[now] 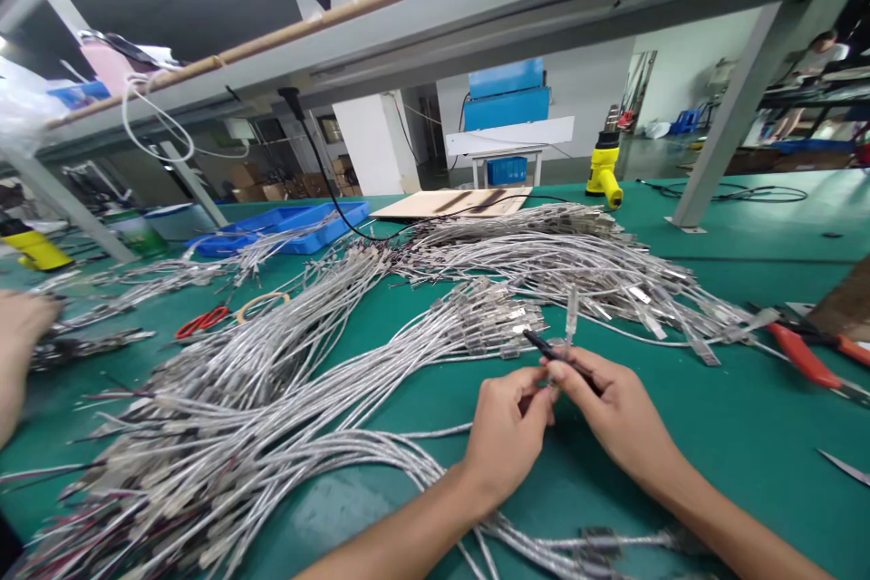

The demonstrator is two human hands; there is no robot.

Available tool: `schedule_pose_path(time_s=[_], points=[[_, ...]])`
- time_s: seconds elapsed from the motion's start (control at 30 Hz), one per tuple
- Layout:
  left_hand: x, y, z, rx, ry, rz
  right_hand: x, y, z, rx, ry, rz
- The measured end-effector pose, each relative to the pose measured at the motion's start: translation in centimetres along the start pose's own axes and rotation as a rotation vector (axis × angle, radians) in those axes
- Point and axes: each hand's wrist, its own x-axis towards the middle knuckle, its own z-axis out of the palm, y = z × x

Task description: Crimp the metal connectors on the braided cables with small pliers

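Note:
My left hand (507,426) is closed in a pinch around a silvery cable, its fingertips meeting those of my right hand. From between them a clear-housed cable connector (572,313) sticks upward. A slim black pen-like tool (539,344) lies in the closed fingers of my right hand (615,399), its tip pointing up and left beside the connector. Just beyond my hands is a bundle of silvery braided cables (408,358) with clear connectors at the right end. More cables (340,462) curve under my left forearm.
Behind stand a blue tray (313,236), a wooden board (452,203) and a yellow heat gun (604,170). Red-handled pliers (806,353) and a pointed metal blade (843,467) lie right; red scissors (202,322) left. Another person's hand (24,322) shows at the left edge. A shelf (408,36) spans overhead.

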Motion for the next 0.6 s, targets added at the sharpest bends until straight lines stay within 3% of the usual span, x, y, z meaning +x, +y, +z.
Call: schedule_pose_path(time_s=[0.13,0.27,0.37,0.6], points=[[0.1,-0.1,0.1,-0.05,-0.055,-0.055,0.4,0.2,-0.2,0.008,0.028,0.017],[0.3,0.0,-0.2,-0.123,-0.064,-0.037,-0.1,0.2,0.3,0.176,-0.093,0.04],[0.3,0.1,-0.4,-0.18,-0.075,-0.014,-0.5,0.3,0.4,0.179,-0.176,0.031],[0.1,0.6,-0.2,-0.124,-0.134,-0.003,0.2,0.2,-0.8,-0.077,0.051,-0.136]])
